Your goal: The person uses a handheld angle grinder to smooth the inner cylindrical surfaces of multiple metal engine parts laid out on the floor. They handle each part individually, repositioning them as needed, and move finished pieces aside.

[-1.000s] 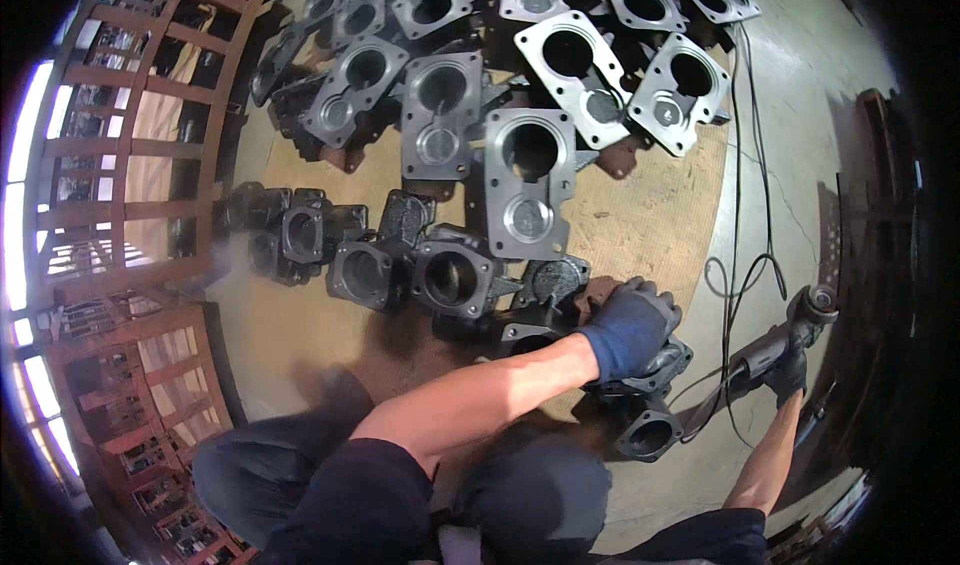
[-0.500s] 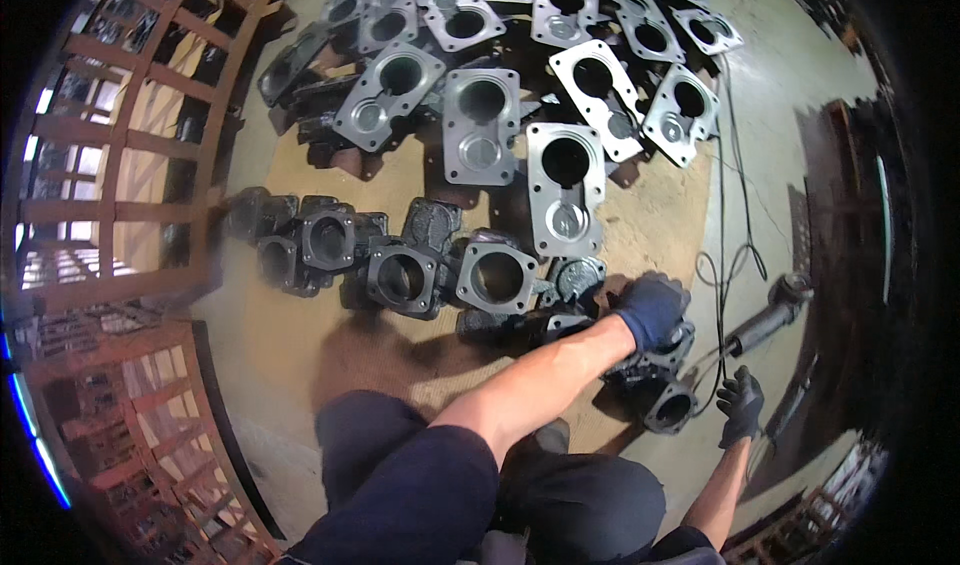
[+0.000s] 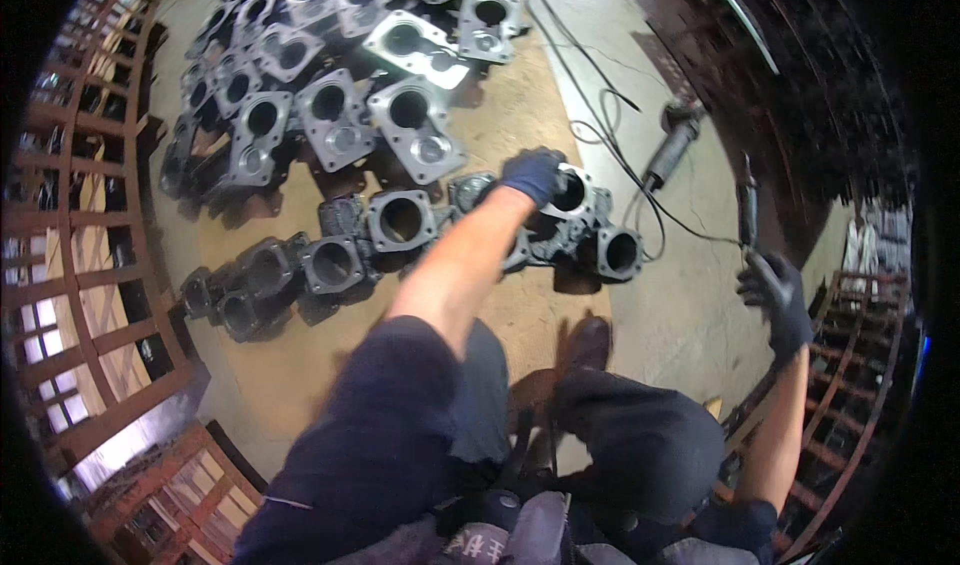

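Cracked grey floor point(image 3: 680, 305), rust-brown slatted racks point(image 3: 120, 412)

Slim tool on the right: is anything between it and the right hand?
Nothing visible: the right hand is by the near end of the slim tool, where a black cord also reaches. Contact is unclear.
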A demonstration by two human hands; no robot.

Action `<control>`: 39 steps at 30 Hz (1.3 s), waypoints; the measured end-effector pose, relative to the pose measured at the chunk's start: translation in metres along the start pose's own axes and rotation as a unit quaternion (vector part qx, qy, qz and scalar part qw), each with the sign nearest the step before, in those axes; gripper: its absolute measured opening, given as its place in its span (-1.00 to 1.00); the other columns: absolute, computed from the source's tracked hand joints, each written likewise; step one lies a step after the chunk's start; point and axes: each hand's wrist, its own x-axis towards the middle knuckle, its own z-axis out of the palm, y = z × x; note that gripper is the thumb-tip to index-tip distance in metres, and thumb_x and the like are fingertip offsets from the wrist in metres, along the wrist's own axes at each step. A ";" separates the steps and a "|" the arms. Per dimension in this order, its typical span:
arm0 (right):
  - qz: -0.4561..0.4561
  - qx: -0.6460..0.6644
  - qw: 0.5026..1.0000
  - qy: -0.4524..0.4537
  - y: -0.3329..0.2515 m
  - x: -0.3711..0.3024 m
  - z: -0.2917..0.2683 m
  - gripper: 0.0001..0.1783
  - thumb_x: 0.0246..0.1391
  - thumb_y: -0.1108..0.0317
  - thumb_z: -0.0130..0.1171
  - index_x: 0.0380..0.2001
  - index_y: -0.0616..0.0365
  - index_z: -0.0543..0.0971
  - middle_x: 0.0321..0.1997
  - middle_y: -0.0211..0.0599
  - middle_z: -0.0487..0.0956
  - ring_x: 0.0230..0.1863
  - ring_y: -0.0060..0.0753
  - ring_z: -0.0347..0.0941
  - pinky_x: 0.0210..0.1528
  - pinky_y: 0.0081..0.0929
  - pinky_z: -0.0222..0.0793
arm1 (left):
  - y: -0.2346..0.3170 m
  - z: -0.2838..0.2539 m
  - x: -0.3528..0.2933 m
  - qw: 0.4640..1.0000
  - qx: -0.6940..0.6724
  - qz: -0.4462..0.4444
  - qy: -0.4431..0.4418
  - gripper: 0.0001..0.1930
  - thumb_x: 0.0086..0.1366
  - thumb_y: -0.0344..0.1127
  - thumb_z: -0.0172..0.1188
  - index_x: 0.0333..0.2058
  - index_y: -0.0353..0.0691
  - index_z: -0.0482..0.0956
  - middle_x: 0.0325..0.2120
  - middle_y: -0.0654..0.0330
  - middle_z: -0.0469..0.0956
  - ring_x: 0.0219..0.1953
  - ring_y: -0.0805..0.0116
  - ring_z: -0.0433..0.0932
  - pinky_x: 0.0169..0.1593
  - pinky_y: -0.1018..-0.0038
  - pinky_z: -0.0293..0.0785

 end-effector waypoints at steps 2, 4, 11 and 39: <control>-0.055 -0.010 0.996 -0.066 -0.010 0.013 0.031 -0.63 0.29 0.05 0.21 -0.10 0.15 0.61 -0.31 -0.33 0.64 -0.33 -0.51 0.57 -0.31 -0.50 0.48 | -0.011 -0.001 -0.010 0.999 0.022 0.024 0.036 -0.54 0.22 -0.17 0.20 0.13 0.04 0.59 0.06 -0.02 0.59 0.08 0.00 0.60 0.15 0.13 0.52; -0.070 -0.044 0.990 -0.118 0.003 0.046 0.066 -0.58 0.25 0.02 0.25 -0.11 0.19 0.62 -0.30 -0.32 0.64 -0.32 -0.48 0.57 -0.30 -0.46 0.48 | 0.001 -0.009 -0.012 1.000 0.011 -0.013 0.001 -0.53 0.25 -0.20 0.18 0.17 0.04 0.56 0.11 -0.01 0.56 0.13 0.05 0.58 0.20 0.14 0.48; -0.196 -0.184 0.939 -0.214 0.034 0.147 0.135 -0.35 0.08 -0.06 0.28 -0.05 0.40 0.61 -0.14 0.02 0.68 -0.12 -0.18 0.62 0.03 -0.29 0.50 | 0.018 -0.016 -0.012 0.993 -0.089 -0.047 -0.064 -0.55 0.36 -0.25 0.17 0.22 -0.12 0.49 0.02 -0.05 0.61 -0.08 0.11 0.68 -0.02 0.32 0.62; -0.397 -0.029 0.835 -0.381 0.135 0.248 0.179 -0.54 0.33 0.24 0.05 0.14 0.37 0.53 0.09 -0.04 0.59 0.18 -0.17 0.52 0.22 -0.32 0.45 | 0.175 0.214 -0.061 0.916 0.193 -0.038 0.349 -0.65 0.36 -0.25 0.03 0.07 -0.09 0.60 -0.66 0.14 0.53 -0.61 0.14 0.51 -0.45 0.11 0.34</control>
